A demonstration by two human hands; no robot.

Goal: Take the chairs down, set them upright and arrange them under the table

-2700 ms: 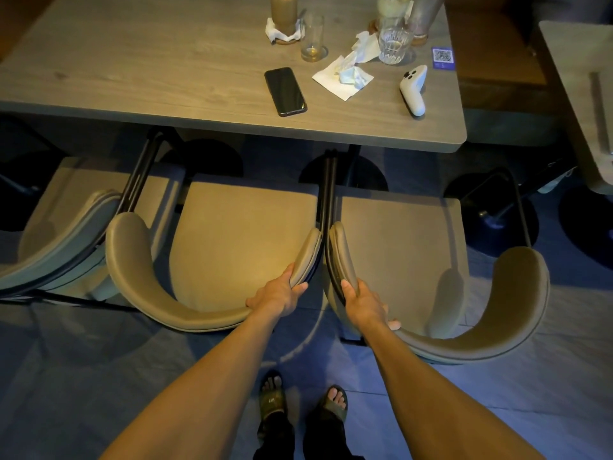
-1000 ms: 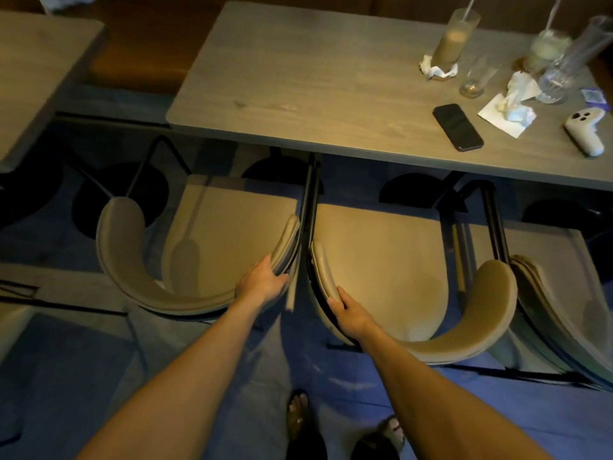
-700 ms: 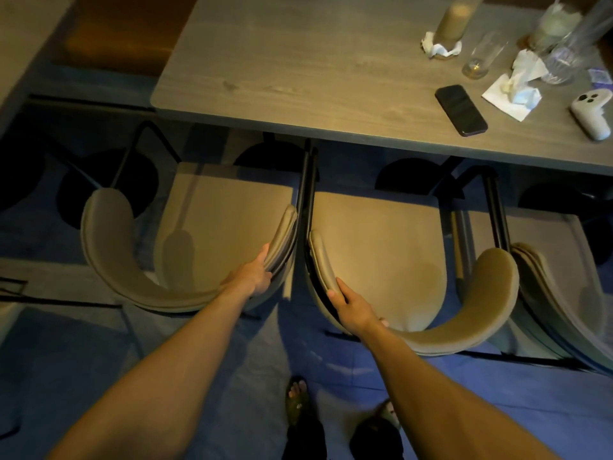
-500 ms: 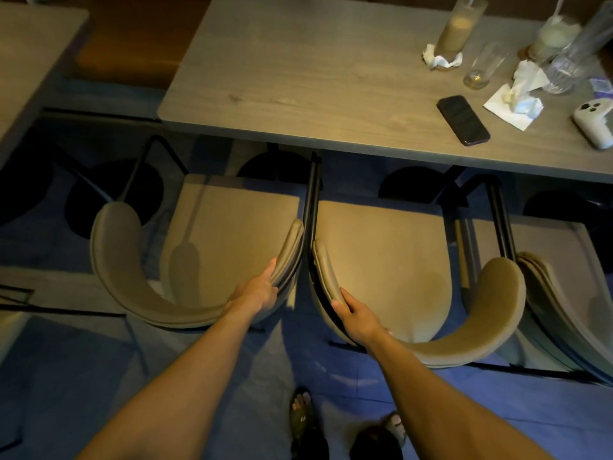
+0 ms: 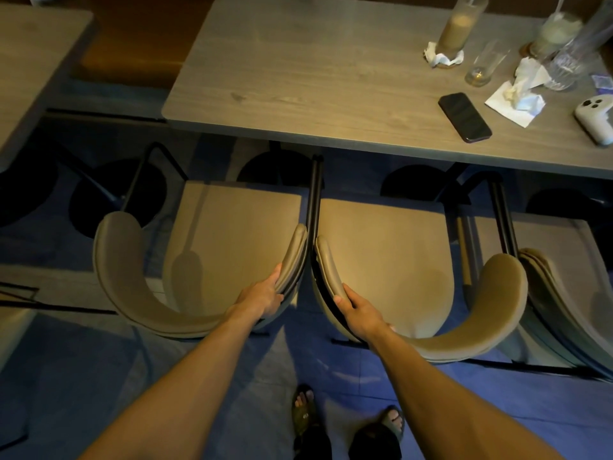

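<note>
Two tan upholstered chairs stand upright side by side at the near edge of the grey wooden table (image 5: 298,78). My left hand (image 5: 260,298) grips the right end of the curved backrest of the left chair (image 5: 229,240). My right hand (image 5: 356,310) grips the left end of the backrest of the middle chair (image 5: 384,254). The two chairs' dark metal frames touch between my hands. A third tan chair (image 5: 564,277) stands to the right, partly cut off by the frame edge. The front edges of the seats sit just under the table's rim.
On the table's right part lie a black phone (image 5: 464,116), a white controller (image 5: 595,119), crumpled napkins (image 5: 517,94) and several glasses (image 5: 486,63). A second table (image 5: 30,54) stands at the left. Round black table bases show under the table. My sandalled feet (image 5: 305,413) stand on blue floor.
Both hands have kept their grip on the backrests. The view has shifted slightly and the two chairs sit in much the same place against the table.
</note>
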